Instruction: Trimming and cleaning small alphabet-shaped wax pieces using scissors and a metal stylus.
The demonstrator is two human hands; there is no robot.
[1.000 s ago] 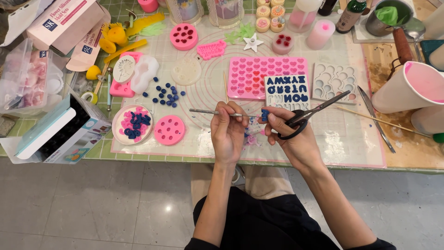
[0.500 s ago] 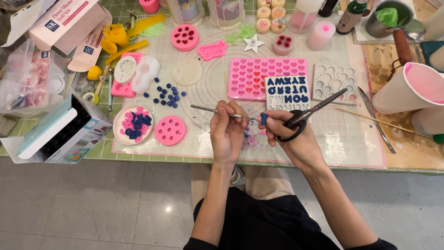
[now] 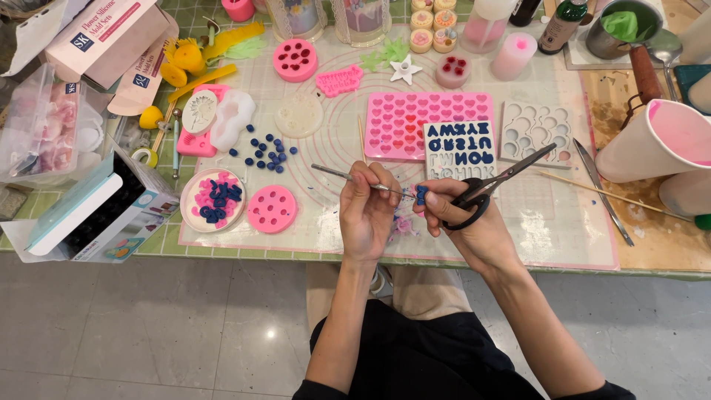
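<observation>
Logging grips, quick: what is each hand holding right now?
Left hand: fingers closed on a thin metal tool.
Right hand: holding black scissors, pinching a small blue piece.

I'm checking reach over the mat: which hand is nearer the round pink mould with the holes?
Left. The left hand is just right of the round pink mould; the right hand, with the scissors, is farther right.

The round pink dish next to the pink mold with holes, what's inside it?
The round dish holds a pile of small dark blue pieces on a pale pink base. More blue pieces lie loose on the mat above it. Whatever sits under the pile is covered.
</observation>
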